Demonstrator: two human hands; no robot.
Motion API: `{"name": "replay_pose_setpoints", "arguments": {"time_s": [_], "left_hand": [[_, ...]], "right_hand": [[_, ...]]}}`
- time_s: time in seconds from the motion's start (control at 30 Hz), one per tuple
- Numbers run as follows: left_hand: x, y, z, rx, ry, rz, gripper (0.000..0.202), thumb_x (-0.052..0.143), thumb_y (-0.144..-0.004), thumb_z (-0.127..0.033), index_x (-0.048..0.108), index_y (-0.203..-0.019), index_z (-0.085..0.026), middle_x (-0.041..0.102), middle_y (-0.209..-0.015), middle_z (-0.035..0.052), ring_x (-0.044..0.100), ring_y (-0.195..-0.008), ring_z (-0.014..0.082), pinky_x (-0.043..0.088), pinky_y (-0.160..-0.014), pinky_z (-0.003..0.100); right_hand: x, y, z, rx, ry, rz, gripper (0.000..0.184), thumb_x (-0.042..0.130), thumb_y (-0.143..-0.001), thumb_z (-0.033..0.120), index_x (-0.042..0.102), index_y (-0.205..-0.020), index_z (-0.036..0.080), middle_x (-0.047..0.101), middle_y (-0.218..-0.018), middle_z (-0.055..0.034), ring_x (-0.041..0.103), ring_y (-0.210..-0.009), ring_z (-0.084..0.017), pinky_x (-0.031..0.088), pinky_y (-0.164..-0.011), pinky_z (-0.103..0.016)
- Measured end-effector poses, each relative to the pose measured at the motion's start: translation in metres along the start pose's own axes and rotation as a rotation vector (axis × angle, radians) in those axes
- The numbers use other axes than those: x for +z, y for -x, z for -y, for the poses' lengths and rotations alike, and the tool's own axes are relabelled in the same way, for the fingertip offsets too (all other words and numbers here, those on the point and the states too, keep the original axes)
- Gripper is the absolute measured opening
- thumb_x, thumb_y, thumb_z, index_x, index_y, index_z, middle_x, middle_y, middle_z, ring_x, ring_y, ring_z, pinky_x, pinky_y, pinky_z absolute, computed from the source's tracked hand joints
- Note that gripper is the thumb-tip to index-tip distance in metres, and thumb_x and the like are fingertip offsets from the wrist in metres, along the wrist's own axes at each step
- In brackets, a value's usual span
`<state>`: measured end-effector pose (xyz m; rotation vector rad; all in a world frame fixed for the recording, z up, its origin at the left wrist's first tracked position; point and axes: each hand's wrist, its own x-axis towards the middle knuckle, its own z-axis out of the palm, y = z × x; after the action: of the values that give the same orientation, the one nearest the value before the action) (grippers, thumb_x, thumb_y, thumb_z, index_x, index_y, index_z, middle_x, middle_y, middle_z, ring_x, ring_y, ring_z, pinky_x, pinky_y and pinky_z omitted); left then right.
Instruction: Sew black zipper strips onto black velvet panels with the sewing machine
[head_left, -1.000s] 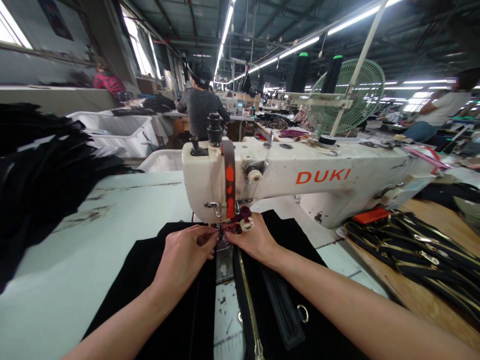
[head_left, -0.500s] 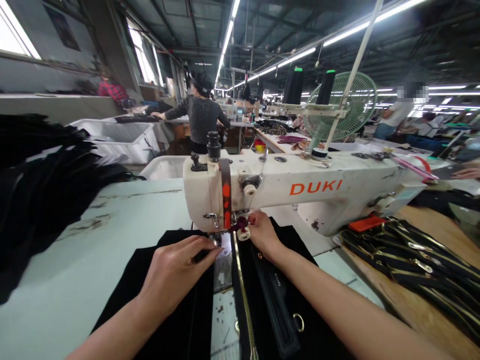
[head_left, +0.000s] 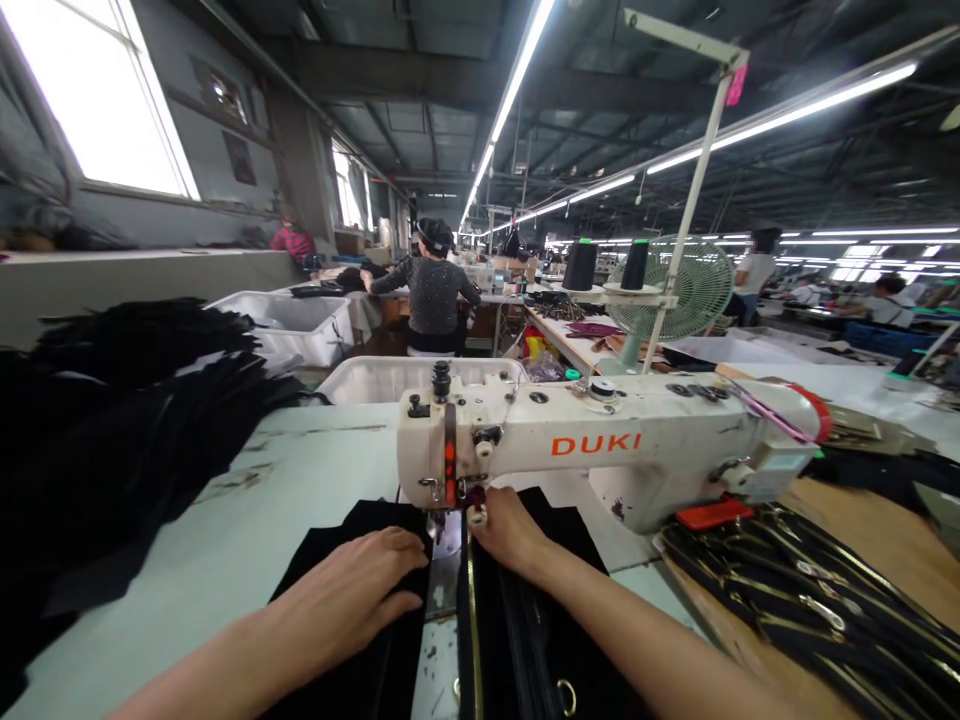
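My left hand (head_left: 352, 578) lies flat on a black fabric panel (head_left: 337, 540), fingers apart, just left of the needle area of a white DUKI industrial sewing machine (head_left: 600, 450). My right hand (head_left: 510, 530) rests on a second black piece with a gold zipper (head_left: 471, 625), its fingertips against a small white spool-shaped part (head_left: 477, 516) beside the presser foot (head_left: 436, 522). Whether those fingers pinch anything is hidden. A metal D-ring (head_left: 566, 697) lies on the black piece near the bottom edge.
A pile of black cut fabric (head_left: 127, 440) covers the pale table (head_left: 225, 510) at left. Black zippered strips (head_left: 795, 600) lie on a wooden board at right. A white bin (head_left: 420, 380) stands behind the machine. A seated co-worker (head_left: 435, 300) works farther back.
My left hand has moved back from the needle and lies flat on the fabric. My right hand has shifted slightly lower, and the view has tilted upward, so the machine sits lower in the frame.
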<state>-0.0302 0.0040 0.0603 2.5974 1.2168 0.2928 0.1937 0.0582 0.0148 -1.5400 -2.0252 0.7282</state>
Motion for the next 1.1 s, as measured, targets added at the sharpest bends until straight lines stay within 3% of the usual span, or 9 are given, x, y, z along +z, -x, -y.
{"name": "replay_pose_setpoints", "arguments": {"time_s": [0.17, 0.3, 0.4, 0.53, 0.67, 0.77, 0.9, 1.0, 1.1], "left_hand": [[0.005, 0.025, 0.014, -0.021, 0.033, -0.086, 0.035, 0.055, -0.09, -0.039, 0.069, -0.121, -0.03, 0.066, -0.129, 0.0014, 0.062, -0.118, 0.0254, 0.046, -0.105, 0.034], [0.009, 0.016, 0.036, -0.14, 0.042, -0.164, 0.036, 0.054, -0.087, -0.041, 0.072, -0.115, -0.028, 0.069, -0.124, 0.0034, 0.063, -0.116, 0.0274, 0.046, -0.104, 0.038], [0.016, 0.002, 0.044, -0.205, 0.033, -0.199, 0.037, 0.054, -0.086, -0.038, 0.071, -0.116, -0.025, 0.067, -0.126, 0.0069, 0.062, -0.116, 0.028, 0.046, -0.104, 0.041], [0.033, -0.008, 0.05, -0.252, 0.004, -0.217, 0.046, 0.058, -0.081, -0.036, 0.066, -0.124, -0.019, 0.06, -0.136, 0.0124, 0.056, -0.124, 0.0295, 0.041, -0.108, 0.043], [0.041, -0.003, 0.057, -0.26, -0.012, -0.222, 0.056, 0.061, -0.079, -0.035, 0.059, -0.133, -0.019, 0.051, -0.145, 0.0127, 0.048, -0.132, 0.0321, 0.038, -0.111, 0.046], [0.038, 0.004, 0.054, -0.236, -0.009, -0.236, 0.054, 0.062, -0.081, -0.032, 0.059, -0.134, -0.022, 0.05, -0.146, 0.0107, 0.048, -0.132, 0.0331, 0.037, -0.111, 0.047], [0.031, 0.012, 0.025, -0.076, 0.011, -0.23, 0.034, 0.053, -0.094, -0.037, 0.065, -0.125, -0.03, 0.059, -0.137, 0.0029, 0.053, -0.128, 0.0279, 0.04, -0.111, 0.04], [0.027, 0.014, -0.008, 0.072, 0.039, -0.147, 0.034, 0.05, -0.097, -0.033, 0.064, -0.128, -0.031, 0.063, -0.133, 0.0009, 0.059, -0.122, 0.0247, 0.044, -0.108, 0.035], [0.025, 0.014, -0.031, 0.184, 0.051, -0.029, 0.047, 0.056, -0.094, -0.03, 0.052, -0.141, -0.031, 0.053, -0.144, 0.0009, 0.052, -0.13, 0.0246, 0.037, -0.113, 0.036]], "right_hand": [[-0.049, 0.023, -0.036, 0.089, 0.182, -0.095, 0.007, 0.059, -0.095, 0.021, 0.062, -0.095, 0.014, 0.062, -0.082, -0.0002, 0.062, -0.078, -0.017, 0.049, -0.079, -0.036], [-0.078, 0.05, -0.041, 0.092, 0.221, -0.127, 0.013, 0.05, -0.093, 0.01, 0.062, -0.094, 0.013, 0.06, -0.073, -0.0029, 0.061, -0.072, -0.02, 0.043, -0.073, -0.032], [-0.056, 0.056, -0.012, 0.003, 0.175, -0.11, 0.007, 0.062, -0.091, 0.022, 0.065, -0.096, 0.018, 0.064, -0.094, -0.0058, 0.063, -0.088, -0.021, 0.043, -0.08, -0.029], [-0.005, 0.038, 0.025, -0.007, 0.087, -0.112, 0.022, 0.08, -0.073, 0.031, 0.068, -0.088, 0.02, 0.064, -0.107, -0.0073, 0.064, -0.095, -0.026, 0.044, -0.083, -0.033], [0.012, 0.017, 0.024, -0.008, -0.029, -0.13, 0.009, 0.072, -0.074, 0.019, 0.064, -0.077, 0.02, 0.066, -0.101, -0.0056, 0.063, -0.095, -0.025, 0.044, -0.085, -0.034], [0.007, 0.012, 0.01, 0.006, -0.16, -0.106, 0.008, 0.063, -0.079, 0.018, 0.058, -0.074, 0.019, 0.066, -0.079, -0.0029, 0.064, -0.073, -0.018, 0.046, -0.067, -0.026], [0.01, 0.008, 0.003, 0.004, -0.343, 0.03, 0.024, 0.048, -0.093, 0.032, 0.055, -0.075, 0.018, 0.057, -0.053, 0.0025, 0.044, -0.038, -0.01, 0.036, -0.042, -0.02], [0.02, 0.0, 0.008, -0.031, -0.423, 0.097, 0.033, 0.042, -0.096, 0.038, 0.057, -0.075, 0.018, 0.055, -0.049, 0.0026, 0.043, -0.035, -0.01, 0.038, -0.041, -0.02], [0.019, -0.004, 0.01, -0.058, -0.434, 0.138, 0.029, 0.051, -0.091, 0.037, 0.056, -0.069, 0.019, 0.051, -0.044, 0.0043, 0.046, -0.036, -0.011, 0.039, -0.042, -0.02]]}}
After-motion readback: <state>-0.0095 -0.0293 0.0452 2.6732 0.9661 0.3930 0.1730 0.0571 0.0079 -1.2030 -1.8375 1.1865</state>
